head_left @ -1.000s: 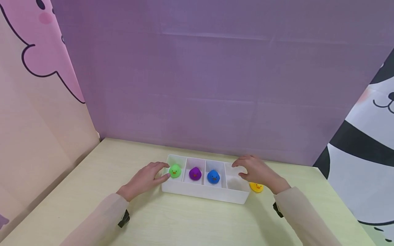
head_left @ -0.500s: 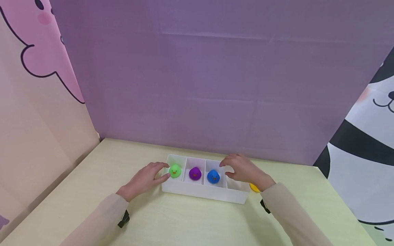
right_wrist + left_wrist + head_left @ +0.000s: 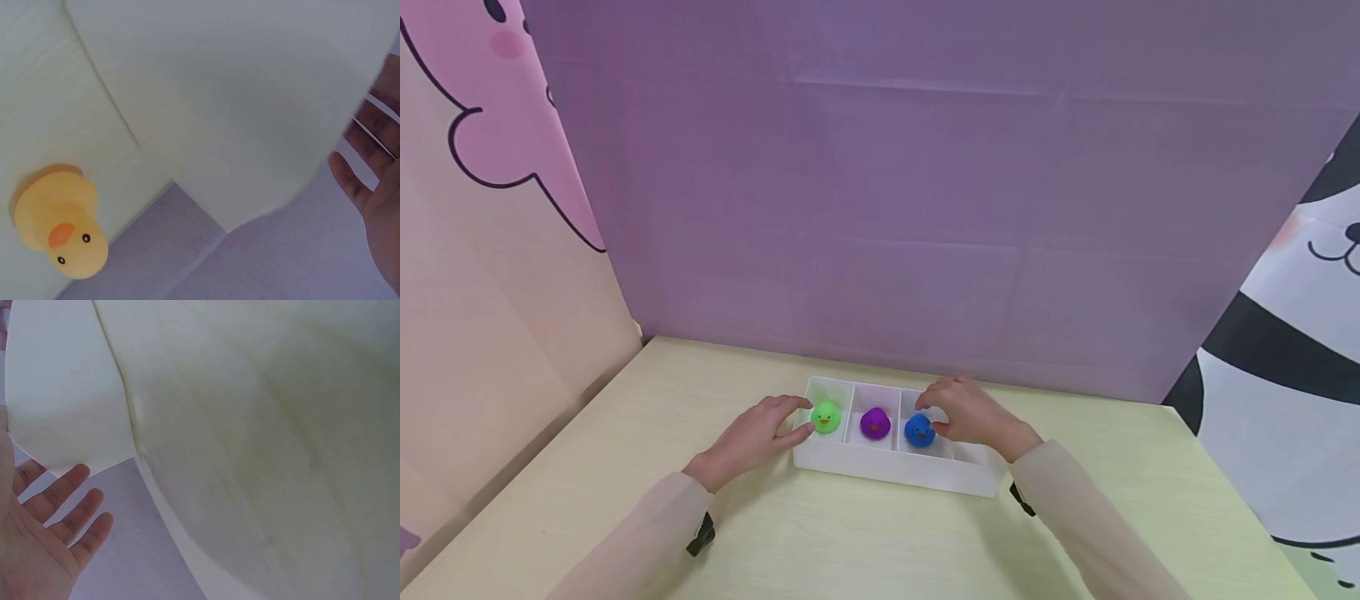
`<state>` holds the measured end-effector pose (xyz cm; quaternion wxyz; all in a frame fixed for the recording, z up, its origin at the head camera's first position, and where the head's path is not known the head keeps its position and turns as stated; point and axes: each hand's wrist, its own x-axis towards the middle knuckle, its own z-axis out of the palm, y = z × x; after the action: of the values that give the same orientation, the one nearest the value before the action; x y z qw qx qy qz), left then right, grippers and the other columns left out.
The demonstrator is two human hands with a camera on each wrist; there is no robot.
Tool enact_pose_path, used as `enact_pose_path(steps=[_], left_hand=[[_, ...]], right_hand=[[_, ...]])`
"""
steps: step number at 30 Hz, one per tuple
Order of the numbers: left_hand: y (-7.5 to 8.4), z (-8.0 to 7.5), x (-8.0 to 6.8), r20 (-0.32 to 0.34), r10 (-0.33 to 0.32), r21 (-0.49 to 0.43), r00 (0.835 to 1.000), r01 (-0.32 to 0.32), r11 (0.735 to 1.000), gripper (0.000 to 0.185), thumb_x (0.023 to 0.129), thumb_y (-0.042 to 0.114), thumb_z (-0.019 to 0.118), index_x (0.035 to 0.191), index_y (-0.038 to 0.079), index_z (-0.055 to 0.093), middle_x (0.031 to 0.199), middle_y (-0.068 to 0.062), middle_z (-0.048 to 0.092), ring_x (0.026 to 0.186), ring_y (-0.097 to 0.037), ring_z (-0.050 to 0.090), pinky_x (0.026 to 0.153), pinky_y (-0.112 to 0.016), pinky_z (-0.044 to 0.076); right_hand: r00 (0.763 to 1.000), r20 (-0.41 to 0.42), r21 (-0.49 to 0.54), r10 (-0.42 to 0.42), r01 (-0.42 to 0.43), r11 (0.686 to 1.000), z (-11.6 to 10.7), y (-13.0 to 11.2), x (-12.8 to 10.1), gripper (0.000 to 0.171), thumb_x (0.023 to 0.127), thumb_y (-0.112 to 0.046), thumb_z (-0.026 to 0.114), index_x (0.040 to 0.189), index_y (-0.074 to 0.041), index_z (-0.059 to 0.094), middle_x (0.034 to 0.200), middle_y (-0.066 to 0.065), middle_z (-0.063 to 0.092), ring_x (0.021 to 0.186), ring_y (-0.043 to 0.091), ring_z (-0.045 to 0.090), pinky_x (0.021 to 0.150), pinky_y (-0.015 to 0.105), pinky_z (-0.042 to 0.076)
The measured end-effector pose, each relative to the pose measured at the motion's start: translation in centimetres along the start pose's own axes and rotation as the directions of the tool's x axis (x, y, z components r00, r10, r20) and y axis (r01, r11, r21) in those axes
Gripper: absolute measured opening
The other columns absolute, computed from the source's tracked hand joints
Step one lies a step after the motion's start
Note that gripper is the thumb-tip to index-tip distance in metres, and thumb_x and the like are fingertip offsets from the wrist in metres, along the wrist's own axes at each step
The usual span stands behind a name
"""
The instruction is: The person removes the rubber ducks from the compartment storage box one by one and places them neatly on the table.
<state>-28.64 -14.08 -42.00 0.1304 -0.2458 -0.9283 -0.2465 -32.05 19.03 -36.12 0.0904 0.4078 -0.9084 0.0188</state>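
A white box (image 3: 895, 471) with a row of compartments stands on the table. Inside it sit a green toy duck (image 3: 826, 419), a purple toy duck (image 3: 875, 425) and a blue toy duck (image 3: 920, 432), each in its own compartment. My left hand (image 3: 756, 437) is at the box's left end, fingers and thumb parted and reaching over the rim beside the green duck. Over the blue duck is my right hand (image 3: 977, 417), its thumb close to the duck; whether they touch I cannot tell. A yellow toy duck (image 3: 59, 219) lies outside the box in the right wrist view.
The pale wooden table (image 3: 835, 542) ends at a purple backdrop (image 3: 925, 208) close behind the box. In the head view my right arm hides the yellow duck and covers part of the rightmost compartment.
My right hand has moved left, from above the rightmost compartment to the blue duck, and its arm now covers the yellow duck. The left hand and the box have stayed put.
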Motion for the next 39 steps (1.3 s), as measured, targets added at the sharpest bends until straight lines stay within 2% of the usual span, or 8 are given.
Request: enact_pose_path(steps=[12, 19, 28, 39], left_hand=[[0.0, 0.0, 0.0, 0.004, 0.000, -0.003, 1.000, 0.000, 1.000, 0.044, 0.091, 0.047, 0.049, 0.121, 0.016, 0.056, 0.123, -0.003, 0.058, 0.117, -0.025, 0.052, 0.096, -0.043, 0.043], [0.2, -0.2, 0.0, 0.011, 0.002, -0.005, 1.000, -0.002, 1.000, 0.044, 0.091, 0.046, 0.050, 0.121, 0.015, 0.055, 0.123, -0.003, 0.058, 0.116, -0.025, 0.052, 0.096, -0.043, 0.043], [0.1, -0.1, 0.0, 0.010, -0.010, -0.006, 1.000, 0.010, 1.000, 0.043, 0.090, 0.046, 0.050, 0.121, 0.016, 0.056, 0.123, -0.002, 0.058, 0.116, -0.025, 0.052, 0.095, -0.043, 0.043], [0.0, -0.1, 0.0, 0.009, -0.008, -0.004, 1.000, 0.008, 1.000, 0.042, 0.090, 0.045, 0.051, 0.121, 0.016, 0.056, 0.123, -0.001, 0.058, 0.116, -0.024, 0.052, 0.095, -0.042, 0.044]], right_hand=[[0.999, 0.038, 0.025, 0.008, -0.009, 1.000, 1.2, 0.0, 0.3, 0.030, 0.072, -0.005, 0.074, 0.101, -0.010, 0.067, 0.102, 0.002, 0.068, 0.096, 0.021, 0.058, 0.088, 0.044, 0.041], [0.999, 0.046, -0.007, -0.006, 0.006, 1.000, 1.6, 0.1, 0.6, 0.030, 0.071, -0.005, 0.075, 0.100, -0.011, 0.068, 0.101, -0.001, 0.068, 0.096, 0.020, 0.058, 0.084, 0.042, 0.041], [0.996, 0.086, -0.038, 0.007, -0.003, 0.999, 1.6, -0.1, 0.7, 0.030, 0.072, -0.009, 0.076, 0.101, -0.013, 0.068, 0.103, -0.002, 0.067, 0.098, 0.020, 0.057, 0.087, 0.043, 0.040], [0.993, 0.119, -0.061, 0.015, -0.008, 0.998, 1.4, -0.3, 0.9, 0.026, 0.073, -0.011, 0.076, 0.097, -0.015, 0.068, 0.099, -0.004, 0.066, 0.092, 0.018, 0.057, 0.086, 0.041, 0.040]])
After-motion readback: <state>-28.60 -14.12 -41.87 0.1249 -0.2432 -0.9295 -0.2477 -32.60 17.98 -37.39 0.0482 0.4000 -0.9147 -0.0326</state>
